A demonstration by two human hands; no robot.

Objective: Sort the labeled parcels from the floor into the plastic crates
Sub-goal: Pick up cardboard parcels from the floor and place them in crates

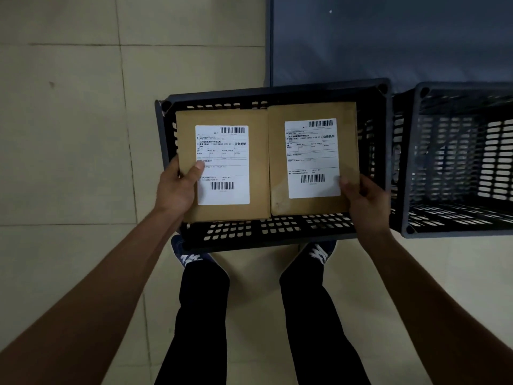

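Observation:
Two brown cardboard parcels with white shipping labels are held side by side over a dark plastic crate [273, 94]. My left hand [177, 187] grips the left parcel [259, 168] at its left edge, thumb on the label. My right hand [365, 200] holds the right parcel [277, 173] at its lower right corner. Both parcels face up, labels readable, edges touching in the middle. They hide most of the crate's inside.
A second slatted crate [455, 232] stands right beside the first, nothing visible in it. A dark grey mat [388, 37] lies behind both crates. Beige floor tiles [69, 120] spread to the left. My legs and shoes are just below the crate's near wall.

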